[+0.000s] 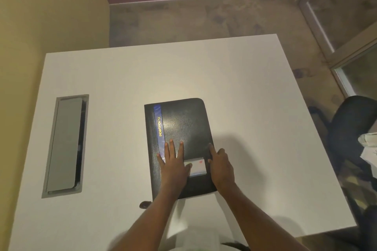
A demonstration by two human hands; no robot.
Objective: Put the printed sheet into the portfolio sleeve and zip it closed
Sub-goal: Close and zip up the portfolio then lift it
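A black portfolio (183, 126) with a blue stripe reading PORTFOLIO lies closed and flat on the white table (122, 75). My left hand (175, 164) rests palm down on its lower cover, fingers spread. My right hand (221, 166) sits at the portfolio's right edge, index finger stretched along it, other fingers curled; I cannot tell if it pinches a zip pull. A small card window (199, 167) shows on the cover between my hands. A white sheet (179, 218) lies on the table below the portfolio, partly under my left forearm.
A grey cable hatch (65, 144) is set into the table at the left. A small dark object (144, 204) lies near the portfolio's lower left corner. A black office chair (350, 132) stands beside the table's right edge, with papers (370, 149) further right.
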